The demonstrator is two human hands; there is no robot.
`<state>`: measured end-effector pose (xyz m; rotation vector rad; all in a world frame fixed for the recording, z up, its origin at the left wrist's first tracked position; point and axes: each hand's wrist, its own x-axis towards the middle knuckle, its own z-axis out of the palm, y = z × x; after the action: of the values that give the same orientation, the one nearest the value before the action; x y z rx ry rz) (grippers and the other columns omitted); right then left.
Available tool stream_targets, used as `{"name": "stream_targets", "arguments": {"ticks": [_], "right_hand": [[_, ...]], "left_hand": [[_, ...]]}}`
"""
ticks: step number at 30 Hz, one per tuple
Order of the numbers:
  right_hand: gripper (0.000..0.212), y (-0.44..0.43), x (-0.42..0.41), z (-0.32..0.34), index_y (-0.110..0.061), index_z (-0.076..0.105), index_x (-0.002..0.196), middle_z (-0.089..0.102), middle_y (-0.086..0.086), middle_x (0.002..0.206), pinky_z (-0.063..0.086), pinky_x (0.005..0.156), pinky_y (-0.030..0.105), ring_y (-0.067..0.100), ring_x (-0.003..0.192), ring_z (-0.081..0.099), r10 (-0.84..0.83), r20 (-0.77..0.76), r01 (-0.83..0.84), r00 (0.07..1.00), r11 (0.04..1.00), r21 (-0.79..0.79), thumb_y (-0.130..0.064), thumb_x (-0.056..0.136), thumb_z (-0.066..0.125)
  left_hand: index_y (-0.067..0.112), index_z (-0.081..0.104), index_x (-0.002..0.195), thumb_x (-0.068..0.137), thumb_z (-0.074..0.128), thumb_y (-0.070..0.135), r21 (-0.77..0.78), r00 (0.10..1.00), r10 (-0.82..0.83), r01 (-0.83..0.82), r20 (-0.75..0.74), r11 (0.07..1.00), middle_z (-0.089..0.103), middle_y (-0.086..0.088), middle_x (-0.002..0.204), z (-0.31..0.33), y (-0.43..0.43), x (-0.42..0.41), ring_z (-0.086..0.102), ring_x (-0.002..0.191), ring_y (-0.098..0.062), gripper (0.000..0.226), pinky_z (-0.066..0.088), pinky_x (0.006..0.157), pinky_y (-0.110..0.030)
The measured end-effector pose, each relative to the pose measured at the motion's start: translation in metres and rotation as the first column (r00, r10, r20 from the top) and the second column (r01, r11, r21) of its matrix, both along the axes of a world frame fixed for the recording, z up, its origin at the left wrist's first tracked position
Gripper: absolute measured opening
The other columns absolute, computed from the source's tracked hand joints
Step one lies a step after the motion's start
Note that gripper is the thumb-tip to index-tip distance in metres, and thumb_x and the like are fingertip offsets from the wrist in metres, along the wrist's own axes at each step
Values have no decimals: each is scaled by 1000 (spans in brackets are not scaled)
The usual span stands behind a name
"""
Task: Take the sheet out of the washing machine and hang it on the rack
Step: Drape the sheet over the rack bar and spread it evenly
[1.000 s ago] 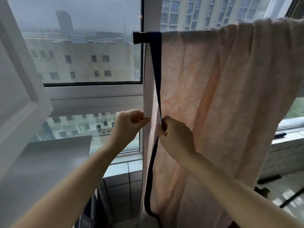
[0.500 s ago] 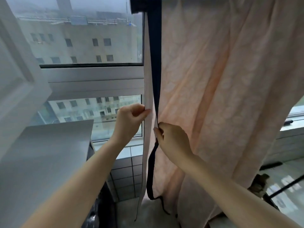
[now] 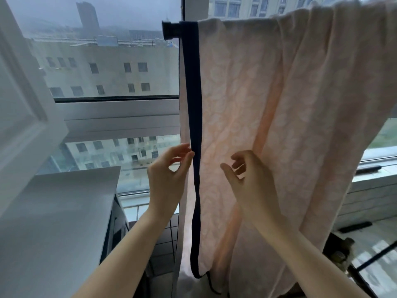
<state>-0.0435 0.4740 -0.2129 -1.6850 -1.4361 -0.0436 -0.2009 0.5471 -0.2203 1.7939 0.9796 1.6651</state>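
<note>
Half a sec ago you had both hands pinched on the sheet's edge; now you've let go. Your left hand (image 3: 169,171) is loose, fingers (image 3: 189,152) right at the dark trim (image 3: 194,93); touching or not, can't tell. Your right hand (image 3: 249,177) sits in front of the cloth, fingers relaxed, gripping nothing. The sheet (image 3: 247,93) hangs draped over the rod (image 3: 169,31), w/ the trim running straight down from beside the rod's end cap and both hands well below the rod. Prob. the edge is straightened & the hanging is nearly done; the folds further along the rod may want spreading. Count: 1 sheet, 1 rod, 1 trim strip, 2 hands.
</note>
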Motion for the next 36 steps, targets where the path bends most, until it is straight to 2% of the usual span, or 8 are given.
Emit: {"name": "stream_targets", "arguments": {"ticks": [7,13,17,21,24,27,32,36], "right_hand": [[43,-21,17,23,-6,49,122,53,8,111,40,80,20,22,99,51,-276,186,221,943,937,271,-25,87,66],[85,-14,58,24,-5,30,128,42,23,124,41,87,47,40,106,45,-560,197,532,805,827,179,-57,74,69],[80,1,66,15,-9,20,137,43,21,129,51,80,45,40,108,51,-481,167,476,861,876,72,-43,82,66],[37,-2,95,21,-18,32,130,60,8,109,49,70,38,33,90,61,-376,76,375,923,926,39,-24,95,44],[26,-9,115,18,-19,38,122,54,7,109,49,73,41,31,89,57,-385,144,379,912,923,70,-24,97,38],[28,-12,125,6,-17,38,123,47,10,118,49,79,45,35,98,53,-395,233,401,889,916,23,-29,97,39],[35,-26,129,0,-42,25,135,40,-14,133,43,96,31,22,117,49,-183,-35,184,983,982,37,-34,102,34],[67,-47,126,1,-51,19,142,19,-5,139,47,79,30,26,97,47,99,351,-87,931,995,-51,-9,91,25]], "left_hand": [[14,59,116,74,80,34,-256,994,-52,25,-99,966,69,5,97,-15,-1,24,65,88,-8,50,56,82,-32],[26,47,117,61,89,35,-341,991,-127,103,-48,935,61,16,108,-10,-17,56,59,98,2,70,50,78,-15],[26,38,121,63,88,35,-370,989,-120,81,-82,925,58,12,114,-2,-23,86,59,96,-9,77,52,78,-21],[18,58,95,85,71,19,-357,996,-3,-30,-93,934,61,14,79,-2,-27,101,57,66,0,16,45,56,-11],[22,56,73,91,64,18,-333,993,90,-113,-82,936,59,8,61,-11,-32,96,50,48,0,20,36,45,-12],[18,58,81,92,61,14,-316,984,174,-179,-45,932,58,9,65,-14,-42,93,52,52,5,12,38,48,-9],[10,60,93,96,57,16,-292,973,227,-208,35,934,64,0,78,-27,-64,88,59,70,-8,8,46,62,-17],[17,53,74,94,59,19,-246,966,257,-243,24,938,52,3,62,-27,-82,80,47,53,-6,21,39,52,-16]]}}
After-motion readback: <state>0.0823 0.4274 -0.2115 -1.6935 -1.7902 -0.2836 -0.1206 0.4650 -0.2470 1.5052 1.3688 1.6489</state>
